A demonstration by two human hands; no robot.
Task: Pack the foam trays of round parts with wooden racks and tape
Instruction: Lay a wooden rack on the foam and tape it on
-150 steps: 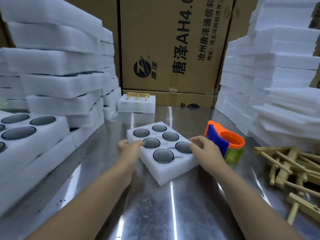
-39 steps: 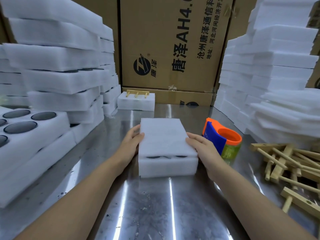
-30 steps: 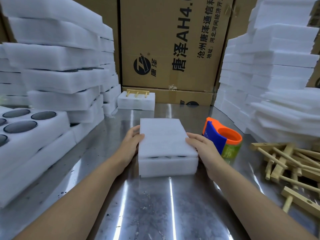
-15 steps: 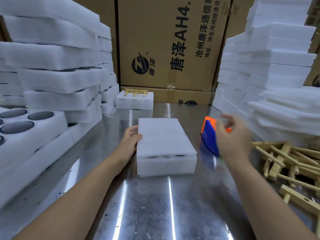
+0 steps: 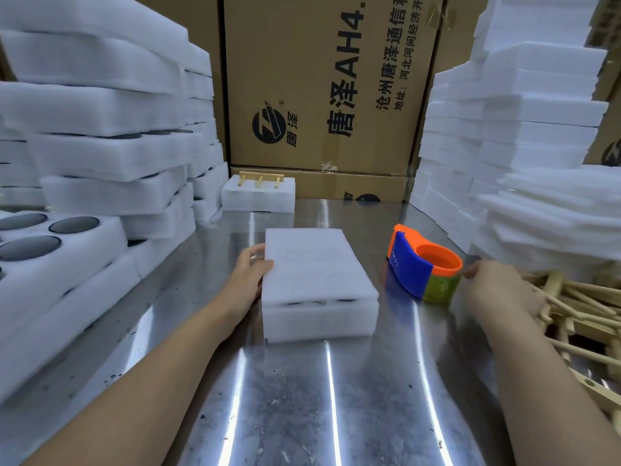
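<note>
Polished steel surface [image 5: 302, 398] runs away from the person toward a printed cardboard box [image 5: 319, 79], walled in by foam stacks [image 5: 100, 95] on both sides.

Head view: the foam tray [image 5: 319, 322] lies flat in the middle of the surface with a foam lid [image 5: 316, 264] on top. Its long axis points away from the person toward the box, and a short end faces the camera. Dark edges of the round parts [image 5: 316, 301] show in the gap under the lid at that end.

The left hand [image 5: 250, 274] comes in from the lower left, forearm low over the surface. Its straight fingers lie against the tray's left side and the thumb touches the lid's edge; it holds nothing.

Right of the tray stands an orange and blue tape dispenser [image 5: 413, 267], apart from it. Farther right, the right hand [image 5: 500, 290] rests on the pile of wooden racks [image 5: 584, 307], back toward the camera. Its fingers are hidden among the sticks, so whether it grips one cannot be told.

Beyond the tray, near the box, sits a packed foam block [image 5: 258, 200] with a wooden rack on top. Left of the tray lies an uncovered tray [image 5: 67, 264] of round parts.
</note>
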